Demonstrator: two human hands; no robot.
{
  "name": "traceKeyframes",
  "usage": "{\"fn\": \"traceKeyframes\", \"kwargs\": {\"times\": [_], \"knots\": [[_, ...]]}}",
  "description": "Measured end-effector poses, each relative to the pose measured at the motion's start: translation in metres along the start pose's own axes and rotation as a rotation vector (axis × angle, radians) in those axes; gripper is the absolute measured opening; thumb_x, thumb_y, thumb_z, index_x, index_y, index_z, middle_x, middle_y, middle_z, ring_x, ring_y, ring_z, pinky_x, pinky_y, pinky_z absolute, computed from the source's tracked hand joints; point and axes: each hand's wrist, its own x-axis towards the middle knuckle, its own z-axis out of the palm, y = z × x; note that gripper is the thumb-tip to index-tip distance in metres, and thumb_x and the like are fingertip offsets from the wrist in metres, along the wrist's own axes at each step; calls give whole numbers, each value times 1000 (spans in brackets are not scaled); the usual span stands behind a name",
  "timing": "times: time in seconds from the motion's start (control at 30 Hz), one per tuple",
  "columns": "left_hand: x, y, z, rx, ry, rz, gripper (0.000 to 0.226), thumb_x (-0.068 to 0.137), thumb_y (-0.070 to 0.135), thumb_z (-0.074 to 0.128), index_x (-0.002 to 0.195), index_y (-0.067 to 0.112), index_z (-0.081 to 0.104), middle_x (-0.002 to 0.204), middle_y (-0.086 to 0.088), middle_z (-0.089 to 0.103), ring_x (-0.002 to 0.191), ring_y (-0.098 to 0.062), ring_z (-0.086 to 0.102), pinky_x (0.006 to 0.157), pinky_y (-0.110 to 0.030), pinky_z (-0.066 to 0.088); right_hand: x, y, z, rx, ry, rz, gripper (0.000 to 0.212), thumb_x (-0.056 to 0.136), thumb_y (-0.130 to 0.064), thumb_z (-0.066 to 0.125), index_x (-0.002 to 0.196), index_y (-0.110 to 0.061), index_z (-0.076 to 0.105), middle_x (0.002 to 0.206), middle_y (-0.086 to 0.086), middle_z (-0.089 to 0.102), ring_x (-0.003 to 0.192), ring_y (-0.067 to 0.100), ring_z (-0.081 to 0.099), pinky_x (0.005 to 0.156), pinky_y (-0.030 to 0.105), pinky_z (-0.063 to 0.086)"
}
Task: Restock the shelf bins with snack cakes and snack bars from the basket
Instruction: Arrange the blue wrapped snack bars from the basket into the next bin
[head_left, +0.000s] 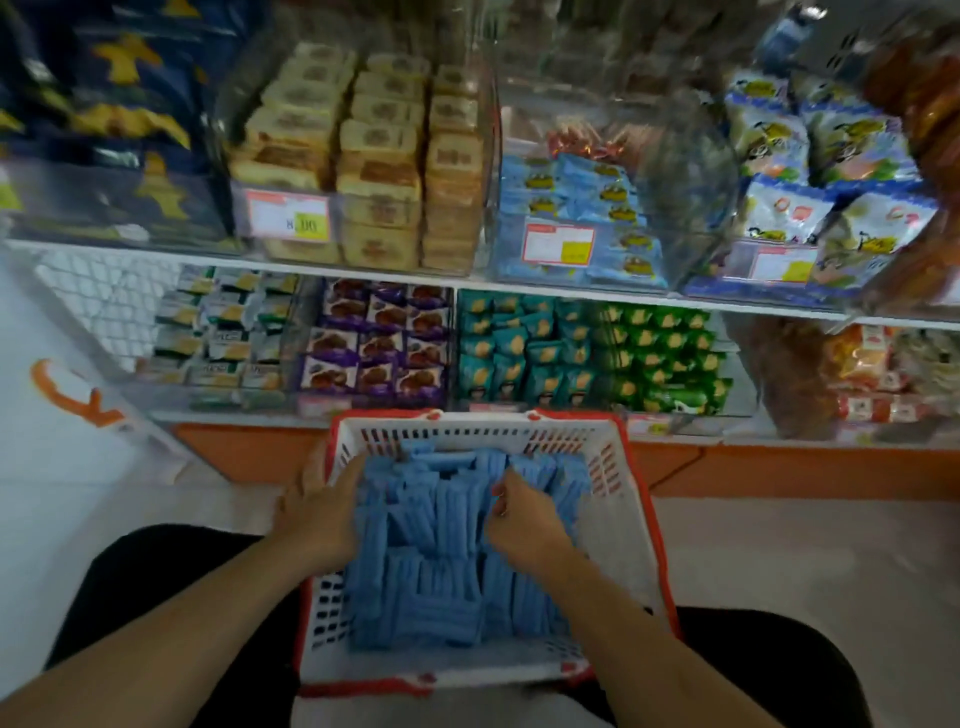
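A white basket with a red rim (618, 499) sits on the floor between my knees, packed with blue-wrapped snack bars (431, 582) standing on edge. My left hand (317, 512) lies inside the basket's left side, its fingers pressed against the left face of the blue stack. My right hand (519, 512) reaches into the middle of the packs with curled fingers that grip the tops of some of them. On the upper shelf a clear bin (576, 223) holds matching blue packs and stands only partly filled.
The upper shelf also carries a bin of tan cakes (363, 156) and blue-white bags (810, 171). Bins on the lower shelf (571, 299) hold purple (374, 343), teal (519, 348) and green packs (660, 358). An orange base board (779, 467) runs below.
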Motion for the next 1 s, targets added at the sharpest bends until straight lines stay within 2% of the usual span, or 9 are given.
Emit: {"fn": "traceKeyframes", "kwargs": {"times": [0.07, 0.13, 0.23, 0.37, 0.5, 0.63, 0.77, 0.87, 1.0], "knots": [[17, -13, 21, -83, -14, -7, 112, 81, 48, 73, 153, 56, -12, 170, -3, -16, 150, -42, 26, 113, -49, 41, 12, 1, 24, -53, -136, 66, 13, 95, -2, 55, 101, -12, 48, 79, 5, 50, 62, 17, 46, 51, 31, 39], [29, -18, 31, -127, -16, -22, 113, 75, 43, 75, 152, 55, -8, 170, -2, -3, 139, -40, 42, 104, -47, 49, 28, 1, 40, -138, -222, 123, 15, 94, -2, 56, 84, -11, 49, 70, 6, 47, 65, 23, 52, 54, 32, 44], [31, -15, 29, -103, -40, -35, 114, 82, 30, 73, 156, 48, -11, 166, -3, -23, 150, -45, 24, 116, -53, 37, 54, 3, 61, -178, -187, 188, 13, 98, -17, 58, 93, -6, 57, 86, 9, 60, 79, 26, 64, 69, 36, 58], [29, -8, 28, -53, -158, -63, 113, 92, 15, 69, 160, 39, -18, 162, -7, -39, 153, -50, 1, 123, -51, 23, 75, 5, 84, -77, -34, 233, 37, 94, -36, 62, 120, -9, 56, 96, 8, 66, 77, 24, 67, 60, 36, 58], [20, -1, 17, -72, -169, -65, 108, 92, 13, 68, 162, 35, -11, 162, -3, -38, 153, -50, 2, 122, -48, 26, 74, -2, 86, -56, -30, 208, 16, 96, -31, 62, 89, -17, 58, 86, 5, 65, 72, 23, 66, 56, 32, 56], [11, 4, 11, -102, -158, -66, 99, 88, 6, 63, 162, 34, 4, 164, -2, -32, 151, -47, 6, 120, -49, 33, 56, 1, 66, 106, 37, 205, 24, 91, -24, 66, 72, -12, 57, 69, 5, 65, 58, 17, 63, 45, 25, 48], [2, 10, -1, -126, -154, -87, 85, 84, 4, 57, 154, 37, 23, 165, -3, -9, 143, -40, 21, 115, -47, 39, 13, -11, 24, 566, -95, 170, 4, 94, -7, 71, 92, -4, 72, 82, 19, 76, 69, 27, 72, 62, 38, 58], [0, 9, -9, -148, -195, -93, 77, 78, 26, 58, 147, 43, 29, 166, -6, 6, 140, -37, 28, 117, -50, 33, -24, -12, -10, 915, -208, 38, 40, 89, 9, 71, 125, -11, 72, 123, 21, 69, 100, 39, 74, 85, 54, 60], [-8, 14, -21, -192, -200, -113, 88, 71, 45, 63, 149, 52, 24, 169, -9, 9, 149, -39, 19, 122, -54, 23, -68, -18, -52, 1079, -253, -108, 46, 92, -15, 76, 137, -15, 65, 134, 27, 62, 117, 51, 63, 91, 54, 55]]}}
